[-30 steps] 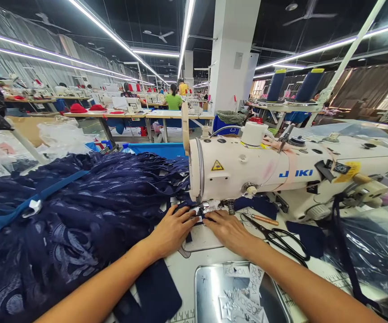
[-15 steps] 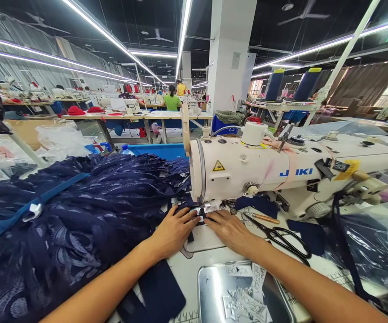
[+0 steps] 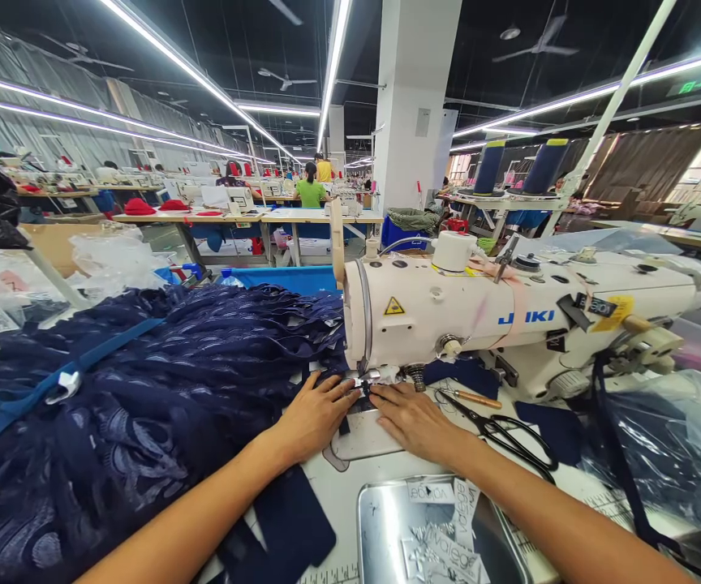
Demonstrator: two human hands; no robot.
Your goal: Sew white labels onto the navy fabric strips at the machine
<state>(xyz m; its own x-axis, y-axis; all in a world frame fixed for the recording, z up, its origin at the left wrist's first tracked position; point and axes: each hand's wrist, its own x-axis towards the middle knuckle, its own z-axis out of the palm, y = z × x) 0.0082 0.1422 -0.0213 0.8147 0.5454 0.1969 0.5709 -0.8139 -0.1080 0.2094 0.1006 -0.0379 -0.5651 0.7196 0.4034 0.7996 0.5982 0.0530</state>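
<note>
A white Juki sewing machine stands across the table in front of me. My left hand lies flat on dark navy fabric just left of the presser foot. My right hand lies flat just right of the foot, fingertips nearly meeting the left ones. Both press a small navy piece against the needle plate. A big heap of navy lace fabric fills the table to my left.
Black scissors lie right of my right hand. A metal tray with white woven labels sits at the near edge. A clear plastic bag of dark cloth lies far right. Other people sit at sewing tables behind.
Both hands stay at the presser foot with barely any shift. The view has tilted down slightly.
</note>
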